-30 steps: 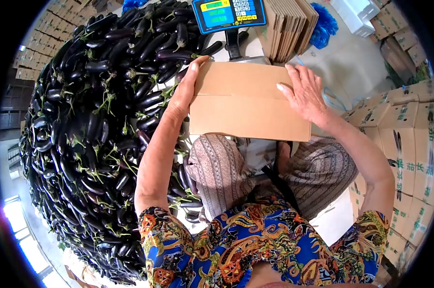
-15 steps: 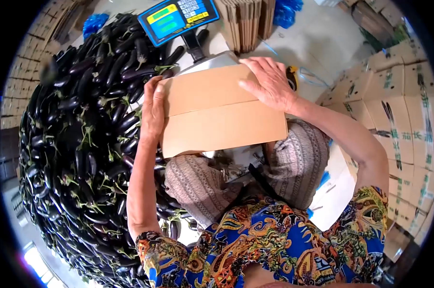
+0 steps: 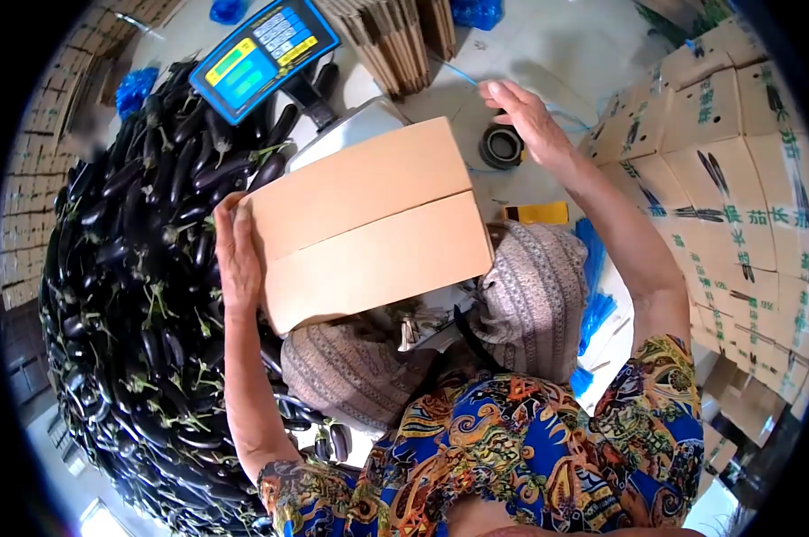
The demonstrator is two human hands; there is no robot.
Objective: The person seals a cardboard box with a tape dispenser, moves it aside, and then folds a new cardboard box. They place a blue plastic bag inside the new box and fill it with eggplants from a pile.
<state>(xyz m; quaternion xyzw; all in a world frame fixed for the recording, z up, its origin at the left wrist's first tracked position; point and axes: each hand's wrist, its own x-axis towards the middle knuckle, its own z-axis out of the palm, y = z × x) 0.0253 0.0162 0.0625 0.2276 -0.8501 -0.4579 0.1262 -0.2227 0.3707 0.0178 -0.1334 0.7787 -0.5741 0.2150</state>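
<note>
A plain brown cardboard box [image 3: 368,228] with its top flaps folded together sits tilted in front of my knees. My left hand [image 3: 239,255] grips its left end, fingers over the upper left corner. Off the box, my right hand [image 3: 531,121] is raised in the air, its fingers stretched out and holding nothing. Just below and left of that hand, a dark roll of tape [image 3: 500,146] lies on the floor. A yellow flat piece [image 3: 537,213] shows between the box and my right forearm. Behind the box is a scale with a blue display [image 3: 265,55].
A large heap of eggplants [image 3: 145,313] covers the left side. Flattened cartons [image 3: 382,40] stand at the back. Printed cartons [image 3: 718,188] are stacked on the right. Blue plastic [image 3: 594,304] lies beside my right knee, and another blue bag [image 3: 136,91] lies far left.
My right hand has lifted off the box top and moved right, over the floor by the tape roll. My left hand stays on the box. The view has shifted and turned slightly.
</note>
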